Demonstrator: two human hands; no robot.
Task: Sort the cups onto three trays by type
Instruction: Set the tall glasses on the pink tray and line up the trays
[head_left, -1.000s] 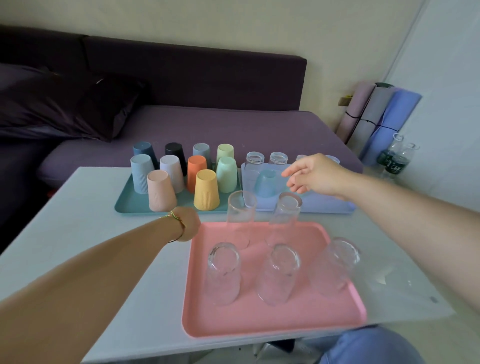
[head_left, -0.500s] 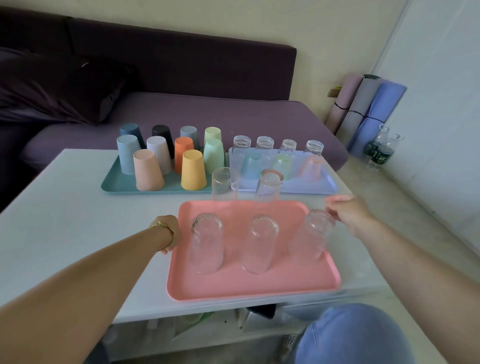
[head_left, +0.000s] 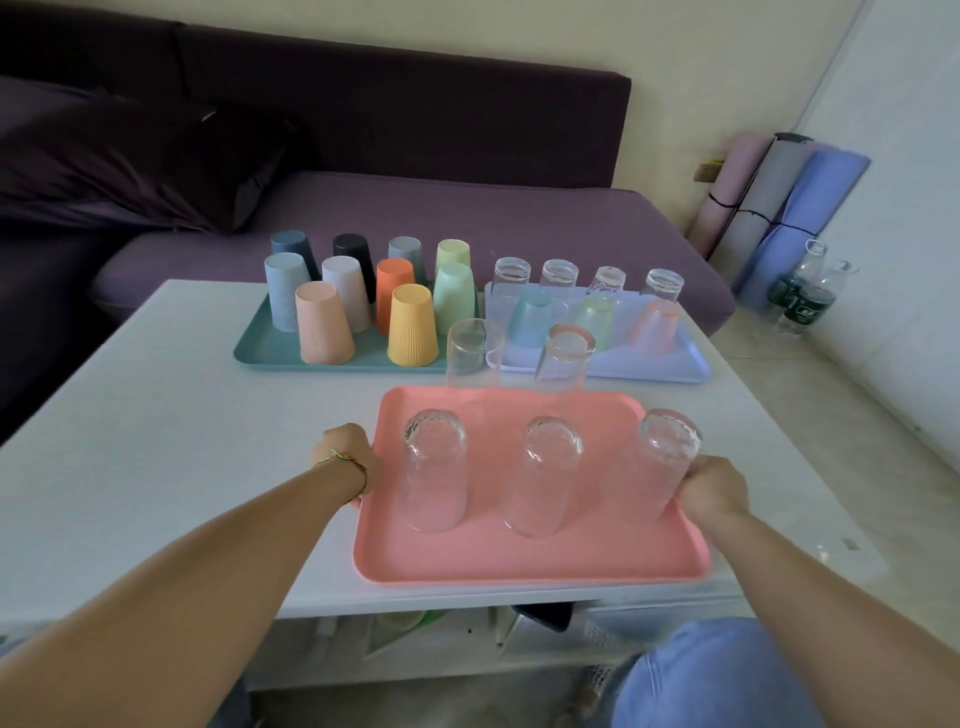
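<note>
A pink tray (head_left: 524, 556) lies at the table's near edge with several clear glasses upside down on it, among them a left glass (head_left: 434, 470), a middle glass (head_left: 543, 475) and a right glass (head_left: 660, 462). My left hand (head_left: 345, 460) grips the tray's left rim. My right hand (head_left: 714, 486) grips its right rim, next to the right glass. Behind, a teal tray (head_left: 260, 353) carries several ribbed coloured plastic cups. A lilac tray (head_left: 654, 364) holds several small clear and tinted glasses.
The white table (head_left: 156, 441) stands against a purple sofa (head_left: 415, 218) with a dark cushion. Rolled mats (head_left: 769, 208) and plastic bottles (head_left: 802, 296) stand on the floor at the right. My blue-clad knee (head_left: 717, 675) is under the table's front edge.
My right hand came back from over the lilac tray and took hold of the pink tray's right rim. My left hand stayed on the left rim.
</note>
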